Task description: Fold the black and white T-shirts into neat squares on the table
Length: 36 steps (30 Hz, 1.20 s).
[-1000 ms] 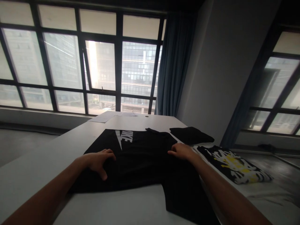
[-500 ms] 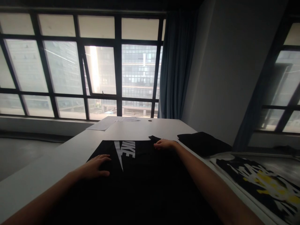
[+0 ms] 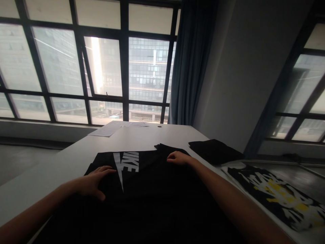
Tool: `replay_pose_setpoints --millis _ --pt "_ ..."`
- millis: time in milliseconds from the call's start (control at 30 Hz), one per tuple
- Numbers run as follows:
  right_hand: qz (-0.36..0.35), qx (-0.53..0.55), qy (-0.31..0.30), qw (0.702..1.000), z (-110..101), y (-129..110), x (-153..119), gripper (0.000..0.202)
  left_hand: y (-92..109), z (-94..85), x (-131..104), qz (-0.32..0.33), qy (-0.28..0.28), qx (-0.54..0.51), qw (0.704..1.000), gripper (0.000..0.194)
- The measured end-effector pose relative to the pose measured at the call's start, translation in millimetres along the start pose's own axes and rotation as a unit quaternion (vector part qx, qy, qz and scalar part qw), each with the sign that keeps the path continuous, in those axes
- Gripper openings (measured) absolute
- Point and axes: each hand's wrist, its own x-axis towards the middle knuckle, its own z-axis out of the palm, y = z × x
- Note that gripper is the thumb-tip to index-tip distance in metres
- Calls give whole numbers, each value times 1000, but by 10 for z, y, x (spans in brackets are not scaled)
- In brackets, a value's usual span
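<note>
Pressing: both hands lie flat on a black cotton T-shirt with a white logo (image 3: pixel 152 189) spread over the near part of the long white table (image 3: pixel 76 152).
Left hand (image 3: pixel 92 181): at 9 o'clock of the shirt, palm down, fingers spread loosely beside the logo.
Right hand (image 3: pixel 179 158): at 1 o'clock, fingers together on the shirt's far edge; grip unclear.
Right side: black, white and yellow printed garment (image 3: pixel 276 195) at 3 o'clock.
Farther: folded black cloth (image 3: pixel 215 151) at 2 o'clock.
Far end: white paper sheets (image 3: pixel 111 127) at 11 o'clock.
</note>
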Motion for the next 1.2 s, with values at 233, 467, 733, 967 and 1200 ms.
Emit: replay_pose_setpoints --millis 233,467,733,967,1200 --pt "82 65 -41 994 -70 50 679 63 -100 -53 -114 -36 -10 35 999 113" --pt "233 -181 150 944 -181 199 790 67 -103 -110 -7 -60 -44 32 997 103" --pt "76 -131 16 988 89 180 -276 64 -189 31 359 -79 31 54 995 68" --pt "118 -182 -9 976 201 221 -570 59 -220 2 738 -106 62 115 986 68" --pt "52 -159 109 980 194 411 -864 39 -46 -200 442 -112 219 150 957 52"
